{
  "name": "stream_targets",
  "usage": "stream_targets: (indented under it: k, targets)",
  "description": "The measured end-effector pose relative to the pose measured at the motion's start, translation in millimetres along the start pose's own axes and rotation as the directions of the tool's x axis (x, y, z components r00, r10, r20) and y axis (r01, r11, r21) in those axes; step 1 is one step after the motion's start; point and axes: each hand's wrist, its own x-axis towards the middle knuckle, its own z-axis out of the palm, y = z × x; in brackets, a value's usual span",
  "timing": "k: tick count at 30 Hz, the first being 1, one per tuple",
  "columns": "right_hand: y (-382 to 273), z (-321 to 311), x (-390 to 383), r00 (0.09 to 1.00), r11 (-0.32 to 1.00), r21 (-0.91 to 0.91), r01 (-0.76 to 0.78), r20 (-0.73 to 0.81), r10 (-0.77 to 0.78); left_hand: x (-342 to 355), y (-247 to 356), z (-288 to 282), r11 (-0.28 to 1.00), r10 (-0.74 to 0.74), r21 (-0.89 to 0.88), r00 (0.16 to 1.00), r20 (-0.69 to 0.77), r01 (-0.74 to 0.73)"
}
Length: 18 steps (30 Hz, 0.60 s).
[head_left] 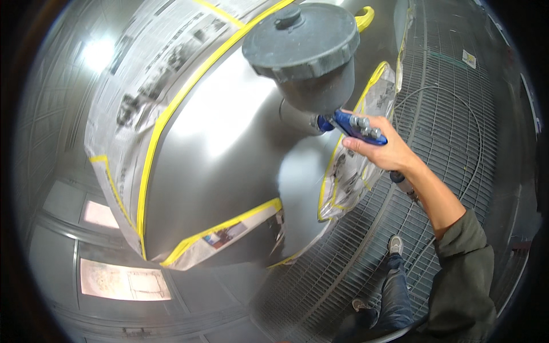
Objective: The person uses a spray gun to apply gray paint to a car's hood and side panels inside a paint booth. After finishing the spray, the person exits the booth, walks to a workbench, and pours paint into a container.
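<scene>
My right hand [384, 147] is wrapped round the handle of a blue paint spray gun [353, 127]. On top of the gun sits a large grey paint cup [320, 86] with a ribbed screw lid [306, 48]. The gun is held close over a curved, glossy grey car body panel [229, 154]; the cup hides its nozzle, so I cannot tell whether it sprays. Strips of yellow masking tape [150, 166] and sheets of newspaper [154, 74] border the panel. More taped newspaper [350, 174] lies just below the gun. My left hand is out of view.
A metal grating [443, 171] forms the floor, with a thin hose [479, 134] curving across it. My shoes [395, 244] stand on the grating, below the panel. A bright lamp [98, 54] and lit windows [126, 280] are in the walls at left.
</scene>
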Motion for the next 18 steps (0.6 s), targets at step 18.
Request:
stream_targets:
  k: [18]
  targets:
    - [83.4,-188.3,99.2,0.846,0.918,-0.386,-0.087,-0.516,-0.137,91.0,65.5,64.3,0.917,-0.390,0.107,0.803,0.451,0.385]
